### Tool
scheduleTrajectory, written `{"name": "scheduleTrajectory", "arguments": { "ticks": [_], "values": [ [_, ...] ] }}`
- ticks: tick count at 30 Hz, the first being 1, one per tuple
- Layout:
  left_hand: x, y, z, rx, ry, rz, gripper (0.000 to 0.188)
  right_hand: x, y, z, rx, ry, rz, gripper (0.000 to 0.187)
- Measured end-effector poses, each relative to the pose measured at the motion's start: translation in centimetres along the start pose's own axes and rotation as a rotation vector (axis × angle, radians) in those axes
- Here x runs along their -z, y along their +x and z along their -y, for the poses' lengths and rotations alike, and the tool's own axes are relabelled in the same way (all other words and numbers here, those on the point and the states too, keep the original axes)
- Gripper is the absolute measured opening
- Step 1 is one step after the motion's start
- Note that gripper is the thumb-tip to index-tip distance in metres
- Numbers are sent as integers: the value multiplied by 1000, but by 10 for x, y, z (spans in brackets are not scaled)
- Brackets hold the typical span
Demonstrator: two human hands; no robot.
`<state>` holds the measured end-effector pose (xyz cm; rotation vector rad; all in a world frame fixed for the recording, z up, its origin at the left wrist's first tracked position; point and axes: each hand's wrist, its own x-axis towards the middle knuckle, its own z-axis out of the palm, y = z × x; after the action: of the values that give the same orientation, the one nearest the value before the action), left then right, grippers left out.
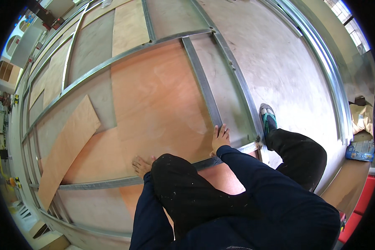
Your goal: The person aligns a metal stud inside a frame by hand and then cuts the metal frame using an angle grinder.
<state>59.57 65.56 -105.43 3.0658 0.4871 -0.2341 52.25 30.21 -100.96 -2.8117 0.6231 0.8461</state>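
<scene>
Below me a large orange-brown plywood sheet (158, 96) lies within a grey metal frame (108, 62) on the floor. My left hand (142, 165) lies on the sheet's near part, fingers spread, partly behind my knee. Farther right, my right hand (221, 138) rests with fingers stretched at the sheet's right corner, close to the end of a metal crossbar (202, 81). Neither hand grips anything that I can see. To the left, a loose plywood strip (71, 150) slants over the frame's near rail (100, 183).
Paler plywood panels (129, 25) lie in farther bays of the frame. Long metal profiles (321, 62) run along the right side. A cardboard piece (346, 183), a blue-and-white package (360, 150) and a red object (364, 196) sit at the right. My sandalled foot (268, 117) stands beside the frame.
</scene>
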Motion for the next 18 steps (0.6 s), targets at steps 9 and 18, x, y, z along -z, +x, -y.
{"name": "scheduleTrajectory", "arguments": {
  "ticks": [9, 18],
  "values": [
    [-12, 6, 8, -14, 42, -31, 93, 2, 3, 3, -20, -16, 1, 146],
    [-14, 1, 5, -45, 38, -58, 94, -3, 0, -2, -14, -12, 4, 145]
  ]
}}
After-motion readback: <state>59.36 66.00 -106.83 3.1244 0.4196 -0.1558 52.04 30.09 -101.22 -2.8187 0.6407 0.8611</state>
